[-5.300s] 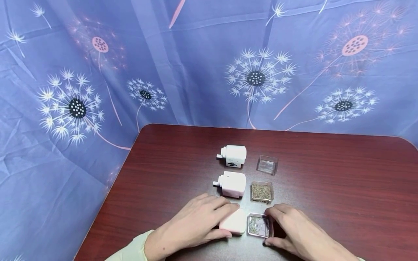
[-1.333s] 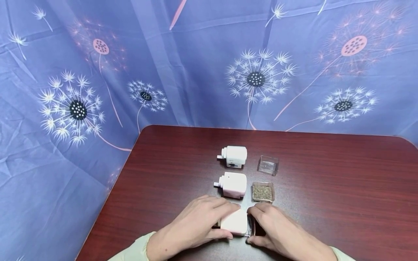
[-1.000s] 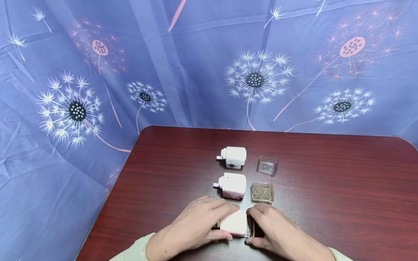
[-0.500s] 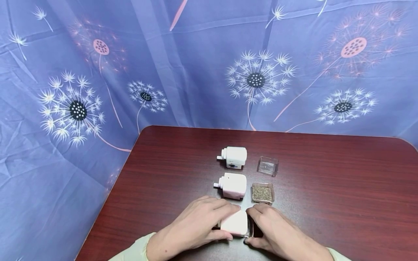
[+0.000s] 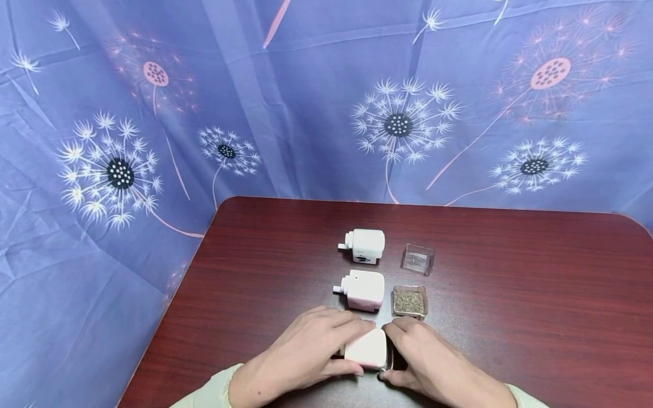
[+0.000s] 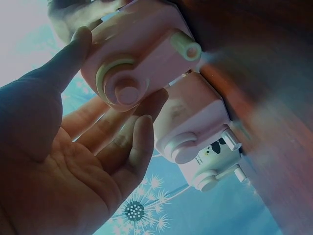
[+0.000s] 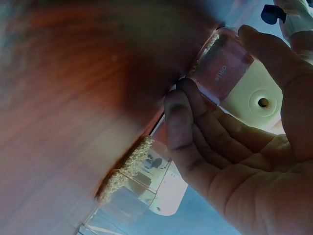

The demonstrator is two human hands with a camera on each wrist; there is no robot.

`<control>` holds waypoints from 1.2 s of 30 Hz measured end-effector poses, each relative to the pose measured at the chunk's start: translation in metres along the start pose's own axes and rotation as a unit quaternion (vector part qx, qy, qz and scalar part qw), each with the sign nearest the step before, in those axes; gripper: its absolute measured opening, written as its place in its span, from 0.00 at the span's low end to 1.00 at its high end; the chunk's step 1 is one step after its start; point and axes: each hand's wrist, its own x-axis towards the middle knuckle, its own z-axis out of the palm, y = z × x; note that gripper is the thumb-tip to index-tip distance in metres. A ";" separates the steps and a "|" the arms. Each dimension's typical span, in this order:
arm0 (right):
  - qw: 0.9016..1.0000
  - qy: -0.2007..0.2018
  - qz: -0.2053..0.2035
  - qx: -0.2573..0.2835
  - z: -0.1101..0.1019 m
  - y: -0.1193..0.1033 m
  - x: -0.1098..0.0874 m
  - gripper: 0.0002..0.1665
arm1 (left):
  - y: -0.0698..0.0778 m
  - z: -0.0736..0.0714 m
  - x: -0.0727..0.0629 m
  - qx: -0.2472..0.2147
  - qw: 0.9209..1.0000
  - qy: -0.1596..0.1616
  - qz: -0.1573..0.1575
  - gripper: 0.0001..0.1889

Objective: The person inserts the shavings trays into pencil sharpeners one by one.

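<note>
Gripping a pink sharpener between thumb and fingers, the left hand holds it on the dark red counter, with its crank knob on the side facing the palm. Facing it, the right hand pinches a see-through drawer by its two sides; most of the drawer sits inside the sharpener, and a narrow edge shows between the sharpener and the right hand. Just beyond the left hand's fingers lies a second pink sharpener, and farther from that hand a white sharpener, both with cranks pointing left. Just beyond the right hand's fingertips stands a drawer of brownish shavings, with another transparent drawer farther out. Pale sleeves cover both wrists. Well past both hands hangs a blue dandelion-print curtain.
</note>
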 end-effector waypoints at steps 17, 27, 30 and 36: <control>1.000 -0.013 0.022 -0.008 0.001 -0.005 0.004 0.23 | 0.000 0.000 -0.002 0.013 1.000 -0.005 0.001 0.32; 0.999 -0.023 0.046 0.005 0.002 -0.007 0.010 0.23 | 0.001 0.000 -0.002 0.018 1.000 0.015 0.014 0.33; 0.999 -0.019 0.042 0.008 0.002 -0.006 0.010 0.24 | 0.001 0.000 -0.001 0.021 0.999 0.021 0.019 0.33; 1.000 -0.007 0.020 0.006 0.004 -0.004 0.012 0.26 | 0.001 0.000 -0.001 0.027 0.999 0.022 0.019 0.33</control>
